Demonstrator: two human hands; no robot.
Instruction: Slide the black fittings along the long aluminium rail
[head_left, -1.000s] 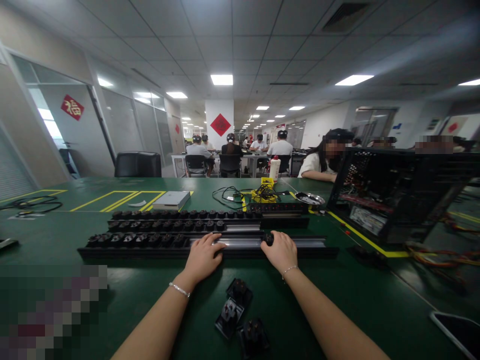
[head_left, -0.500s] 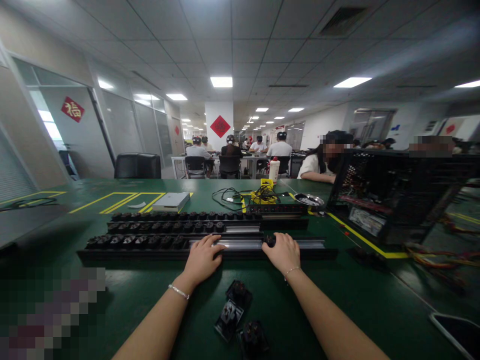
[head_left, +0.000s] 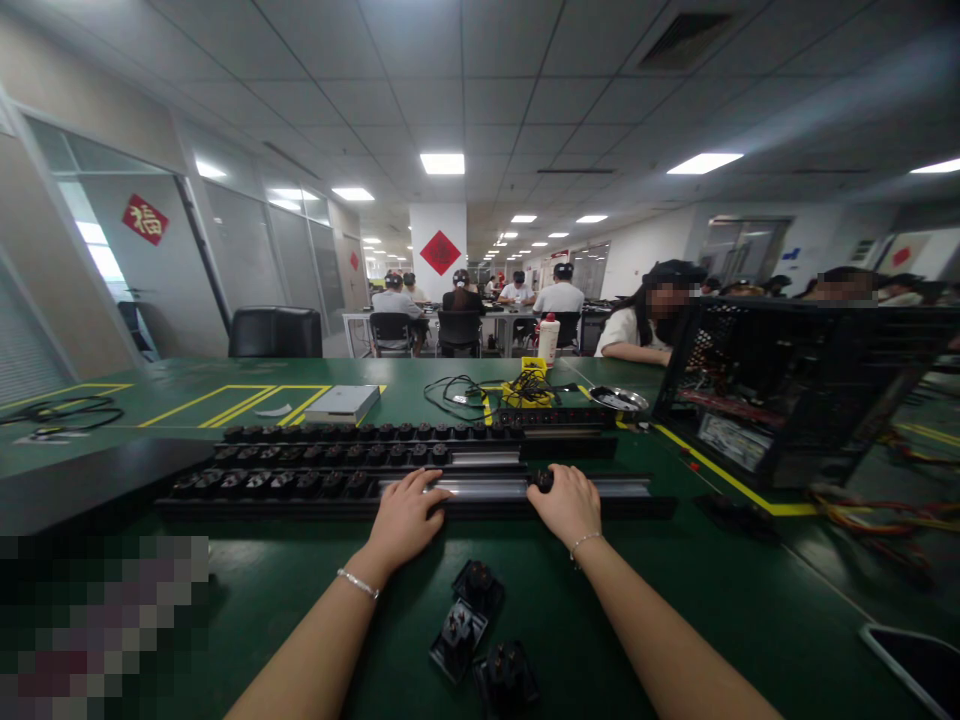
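Observation:
Three long black rails lie across the green table, one behind another, with rows of black socket modules on their left parts. On the front rail my left hand rests with its fingers spread, just right of the modules. My right hand grips a small black module at the rail, its fingers partly hiding it. A bare silvery channel shows between the hands. Three loose black modules lie on the table between my forearms.
An open black computer case stands at the right, with loose coloured cables beside it. Behind the rails are a white box, black cables, a yellow holder, a metal dish and a bottle. A person sits beyond the case.
At the left edge a dark flat object has shifted inward over the table, beside the rail ends. My hands have hardly moved.

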